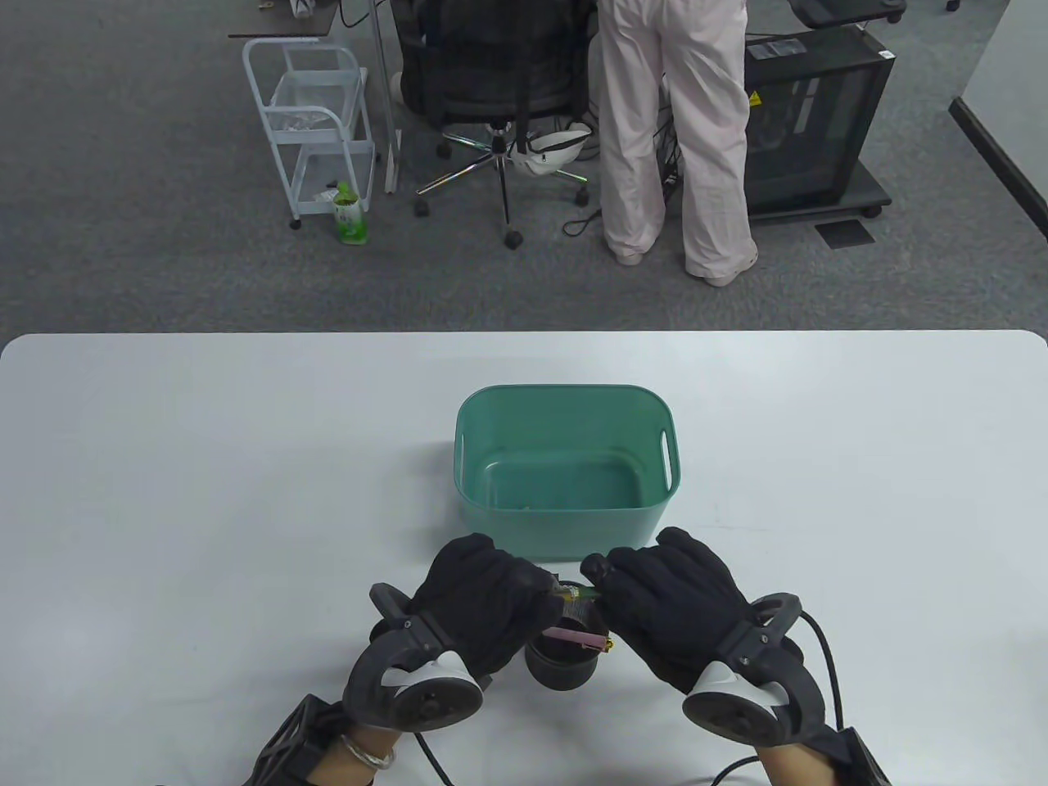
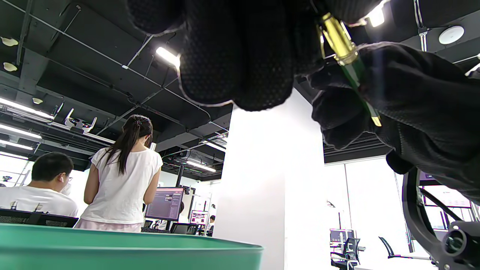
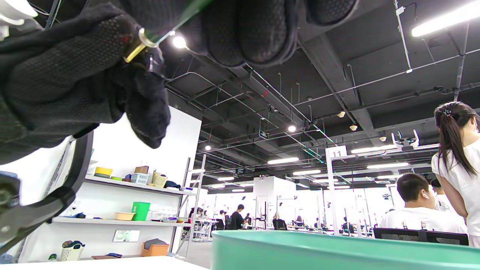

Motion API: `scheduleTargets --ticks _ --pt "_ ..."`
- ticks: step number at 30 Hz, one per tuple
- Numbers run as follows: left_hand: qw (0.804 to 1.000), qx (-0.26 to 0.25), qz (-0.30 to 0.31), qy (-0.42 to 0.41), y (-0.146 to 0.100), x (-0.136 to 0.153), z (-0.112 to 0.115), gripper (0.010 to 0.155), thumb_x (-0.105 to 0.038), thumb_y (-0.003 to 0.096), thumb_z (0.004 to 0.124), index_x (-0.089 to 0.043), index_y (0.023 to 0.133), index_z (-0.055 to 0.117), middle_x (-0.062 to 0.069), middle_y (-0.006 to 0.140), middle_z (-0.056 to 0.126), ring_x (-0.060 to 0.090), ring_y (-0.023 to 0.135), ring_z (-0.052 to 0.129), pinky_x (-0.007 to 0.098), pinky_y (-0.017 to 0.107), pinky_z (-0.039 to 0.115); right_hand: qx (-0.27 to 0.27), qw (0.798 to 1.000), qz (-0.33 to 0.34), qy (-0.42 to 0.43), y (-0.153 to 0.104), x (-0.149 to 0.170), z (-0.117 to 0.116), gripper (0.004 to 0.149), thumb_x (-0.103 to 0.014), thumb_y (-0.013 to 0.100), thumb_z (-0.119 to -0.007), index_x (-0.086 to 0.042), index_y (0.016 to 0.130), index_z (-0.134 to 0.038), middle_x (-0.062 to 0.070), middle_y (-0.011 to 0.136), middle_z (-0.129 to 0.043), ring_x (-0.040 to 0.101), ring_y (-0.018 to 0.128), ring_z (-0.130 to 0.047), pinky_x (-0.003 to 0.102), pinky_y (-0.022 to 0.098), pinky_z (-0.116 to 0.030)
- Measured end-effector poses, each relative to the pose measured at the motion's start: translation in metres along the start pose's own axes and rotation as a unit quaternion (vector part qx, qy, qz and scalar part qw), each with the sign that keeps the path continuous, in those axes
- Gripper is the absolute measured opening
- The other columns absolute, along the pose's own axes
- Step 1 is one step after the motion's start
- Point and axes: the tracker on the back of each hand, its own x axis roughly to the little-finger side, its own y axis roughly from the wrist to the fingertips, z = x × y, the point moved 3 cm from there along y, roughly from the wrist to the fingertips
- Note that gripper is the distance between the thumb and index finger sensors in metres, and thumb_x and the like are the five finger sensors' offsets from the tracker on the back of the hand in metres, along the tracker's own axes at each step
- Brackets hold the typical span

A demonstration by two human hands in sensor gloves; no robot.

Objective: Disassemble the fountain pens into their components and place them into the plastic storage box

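The left hand [image 1: 479, 594] in a knitted black glove pinches the brass end of a slim green pen [image 2: 347, 60], whose other end the right hand [image 1: 667, 602] pinches, above a round dark cup [image 1: 565, 655] holding a pink pen [image 1: 573, 636]. Just beyond stands the smooth, round-cornered teal plastic box [image 1: 565, 512].

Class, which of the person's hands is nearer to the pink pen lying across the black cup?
Left. The left hand is at the pink pen's end; the right hand is farther away.

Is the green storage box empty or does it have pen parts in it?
Nearly empty: the green storage box shows mostly bare floor in the table view, with only a small pale speck near its front wall; what that is cannot be told.
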Motion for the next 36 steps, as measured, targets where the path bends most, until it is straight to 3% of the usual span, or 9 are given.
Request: scheduleTargets --ticks 3,7,12,21,36 --pt "1.0 -0.001 -0.001 -0.001 -0.0002 0.0005 0.0 0.051 -0.049 0.0671 0.055 -0.014 0.082 0.088 0.006 0.072 0.104 0.024 0.063 0.099 0.05 0.071 0.067 0.0 1.0 0.0 0.0 -0.0001 -0.0001 0.0002 0.043 -0.046 0.056 -0.069 -0.031 0.095 -0.078 -0.007 0.091 -0.082 0.012 0.076 -0.085 0.046 0.077 -0.06" --pt "1.0 0.002 0.0 -0.001 -0.0005 0.0006 0.0004 0.057 -0.055 0.0657 0.057 -0.013 0.096 0.079 0.008 0.085 0.098 0.026 0.074 0.095 0.052 0.074 0.063 0.001 1.0 -0.001 0.0 -0.0002 0.0004 0.0004 0.043 -0.046 0.057 -0.069 -0.031 0.095 -0.078 -0.007 0.091 -0.082 0.012 0.076 -0.085 0.047 0.077 -0.06" --pt "1.0 0.0 0.001 0.004 -0.0007 -0.0001 -0.0003 0.059 -0.057 0.064 0.064 -0.014 0.104 0.069 0.009 0.095 0.09 0.026 0.08 0.091 0.053 0.077 0.06 0.001 1.0 -0.001 -0.001 -0.0001 0.0005 0.0005 0.043 -0.046 0.056 -0.069 -0.031 0.095 -0.078 -0.007 0.091 -0.082 0.012 0.076 -0.085 0.047 0.077 -0.06" --pt "1.0 0.001 0.003 0.01 -0.0006 -0.0017 -0.0001 0.048 -0.051 0.0641 0.071 -0.016 0.098 0.072 0.007 0.094 0.09 0.024 0.08 0.091 0.051 0.077 0.06 0.001 1.0 -0.001 -0.001 0.0 0.0006 0.0006 0.043 -0.046 0.057 -0.069 -0.031 0.095 -0.078 -0.007 0.091 -0.082 0.012 0.077 -0.085 0.046 0.077 -0.06" --pt "1.0 -0.003 0.005 0.005 -0.0006 -0.0022 -0.0001 0.046 -0.05 0.0654 0.066 -0.014 0.09 0.08 0.006 0.083 0.098 0.023 0.071 0.096 0.05 0.075 0.063 0.001 1.0 -0.001 0.0 -0.0001 0.0007 0.0 0.043 -0.046 0.057 -0.069 -0.031 0.095 -0.078 -0.007 0.091 -0.082 0.012 0.076 -0.085 0.046 0.077 -0.06"
